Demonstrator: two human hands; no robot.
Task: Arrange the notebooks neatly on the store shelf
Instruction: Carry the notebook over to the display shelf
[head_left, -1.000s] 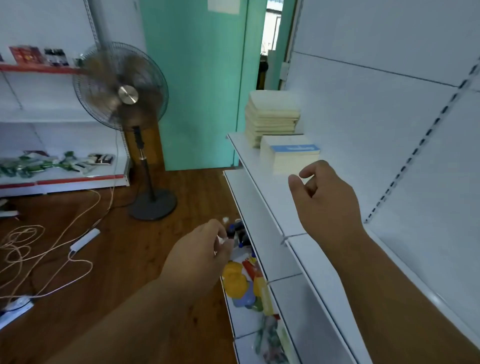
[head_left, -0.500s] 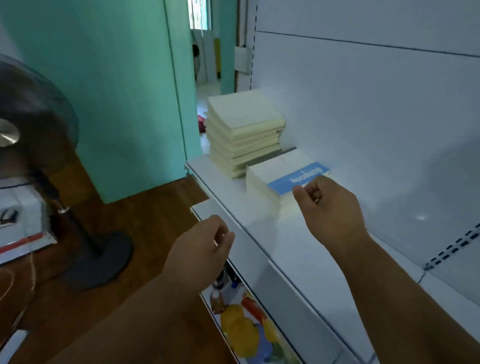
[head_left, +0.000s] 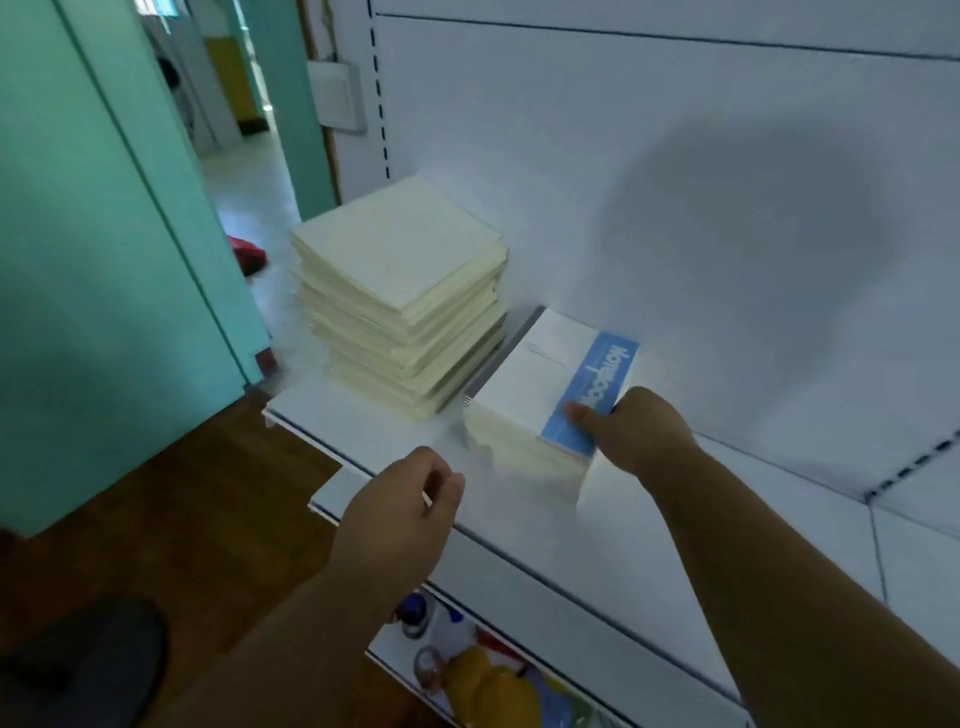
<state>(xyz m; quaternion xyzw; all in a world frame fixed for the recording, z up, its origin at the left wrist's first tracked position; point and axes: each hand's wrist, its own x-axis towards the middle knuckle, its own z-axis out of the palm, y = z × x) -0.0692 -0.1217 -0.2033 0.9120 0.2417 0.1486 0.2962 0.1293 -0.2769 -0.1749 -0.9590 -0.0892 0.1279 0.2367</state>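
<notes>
A white metal store shelf (head_left: 395, 447) runs along a white back panel (head_left: 675, 171) with slotted uprights, and below it a lower shelf (head_left: 519, 680) holds colourful, blurred goods. To the left stand a teal painted wall (head_left: 93, 270) and an open doorway (head_left: 228, 104) onto a pale floor, with brown wooden flooring (head_left: 171, 519) underfoot. At the shelf's far end a tall stack of cream-covered notebooks (head_left: 400, 291) sits slightly fanned, its edges not lined up. Just beside it, on the right and against the back panel, is a shorter stack of white notebooks with a blue title band (head_left: 545, 384). The right hand (head_left: 634, 431) rests on the near right corner of this shorter stack, thumb lying on the blue band and fingers curled down round the stack's edge, gripping it. The left hand (head_left: 400, 525) hangs at the front lip of the shelf, near the shorter stack, its fingers loosely curled and holding nothing.
</notes>
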